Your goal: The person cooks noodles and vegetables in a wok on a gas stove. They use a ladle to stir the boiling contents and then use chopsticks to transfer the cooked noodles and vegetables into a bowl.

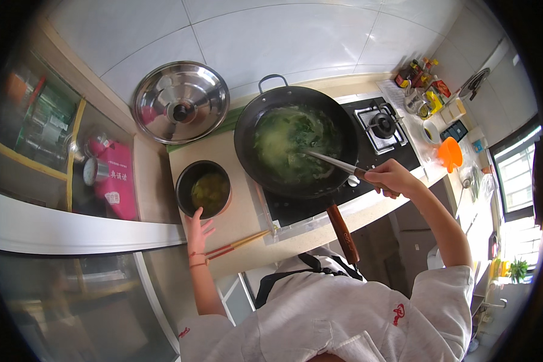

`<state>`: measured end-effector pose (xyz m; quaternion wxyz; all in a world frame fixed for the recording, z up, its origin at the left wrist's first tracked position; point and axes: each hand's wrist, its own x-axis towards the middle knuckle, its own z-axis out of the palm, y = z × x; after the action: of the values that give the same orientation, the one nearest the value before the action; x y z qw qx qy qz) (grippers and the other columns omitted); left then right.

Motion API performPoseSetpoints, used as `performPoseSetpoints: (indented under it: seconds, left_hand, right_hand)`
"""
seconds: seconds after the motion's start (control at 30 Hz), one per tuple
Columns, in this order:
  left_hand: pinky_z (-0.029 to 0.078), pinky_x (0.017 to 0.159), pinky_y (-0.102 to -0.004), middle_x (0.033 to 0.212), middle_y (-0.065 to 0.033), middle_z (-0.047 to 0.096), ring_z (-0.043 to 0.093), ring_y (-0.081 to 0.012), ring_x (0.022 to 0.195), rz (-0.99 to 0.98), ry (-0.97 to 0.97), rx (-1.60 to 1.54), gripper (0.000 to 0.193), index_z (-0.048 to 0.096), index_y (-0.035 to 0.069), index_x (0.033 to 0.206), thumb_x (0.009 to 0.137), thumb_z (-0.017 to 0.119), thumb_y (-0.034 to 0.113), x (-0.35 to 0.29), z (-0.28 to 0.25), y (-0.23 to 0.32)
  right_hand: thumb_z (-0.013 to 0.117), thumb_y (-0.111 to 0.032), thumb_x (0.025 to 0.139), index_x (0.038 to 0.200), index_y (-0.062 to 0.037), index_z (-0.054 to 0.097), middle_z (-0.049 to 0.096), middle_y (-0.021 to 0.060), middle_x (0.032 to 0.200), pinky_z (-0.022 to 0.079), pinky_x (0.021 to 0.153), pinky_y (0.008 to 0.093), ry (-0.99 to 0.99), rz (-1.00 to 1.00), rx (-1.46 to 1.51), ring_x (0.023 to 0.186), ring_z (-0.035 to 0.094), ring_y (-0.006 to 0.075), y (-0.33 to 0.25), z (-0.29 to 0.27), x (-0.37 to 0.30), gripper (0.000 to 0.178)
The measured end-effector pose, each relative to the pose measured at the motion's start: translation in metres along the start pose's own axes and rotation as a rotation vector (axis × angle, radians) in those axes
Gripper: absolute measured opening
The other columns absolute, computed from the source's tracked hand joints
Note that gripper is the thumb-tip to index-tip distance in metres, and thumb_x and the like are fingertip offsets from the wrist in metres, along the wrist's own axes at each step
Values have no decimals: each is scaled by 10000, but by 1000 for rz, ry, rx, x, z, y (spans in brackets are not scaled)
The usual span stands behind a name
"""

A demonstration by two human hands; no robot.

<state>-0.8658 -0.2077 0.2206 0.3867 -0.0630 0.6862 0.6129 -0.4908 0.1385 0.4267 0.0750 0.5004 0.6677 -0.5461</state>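
My right hand (392, 180) grips the brown handle of a long-handled metal cooking utensil (338, 161). Its working end dips into a dark wok (247, 163), so I cannot tell its shape. Cloudy greenish soup with leafy greens (295, 142) fills the wok, which sits on the stove's left side. At left, a small dark pot (180, 192) with yellowish-green food in it stands on the counter. My left hand (198, 234) touches the pot's near rim, fingers apart. A pair of chopsticks (238, 242) lies on the counter just right of my left wrist.
A steel lid (181, 99) leans against the wall behind the pot. The wok's wooden handle (342, 234) juts toward me past the counter edge. A second burner (381, 125) is at right, with bottles (419, 73) and an orange container (450, 154) beyond. Glass-fronted cabinets flank the left.
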Motion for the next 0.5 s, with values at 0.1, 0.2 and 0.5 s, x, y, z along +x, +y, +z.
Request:
performPoseSetpoints:
  seconds: [0.1,0.2,0.5]
  left_hand:
    - [503,853,-449,1287,-114,407,584,-310,1056,22,96,13,669,347,179,1332,812,701,407,-4,0,0]
    - [501,861,-420,1276,-110,431,587,-296,1052,25,102,19,611,386,148,1276,812,705,387,-6,-1,0]
    - [516,834,-355,1147,-125,577,629,-279,968,33,13,-61,442,429,112,1180,820,670,200,16,-6,-13]
  right_hand:
    - [646,-243,907,968,-1,721,580,43,578,353,329,231,6,1,14,405,496,79,5,9,-5,260]
    - [649,-245,908,1009,-6,717,575,39,585,354,330,234,-18,17,75,409,491,78,16,17,-7,268]
    - [644,-260,915,1051,21,685,579,48,619,347,334,231,-32,-42,265,412,491,80,21,47,4,315]
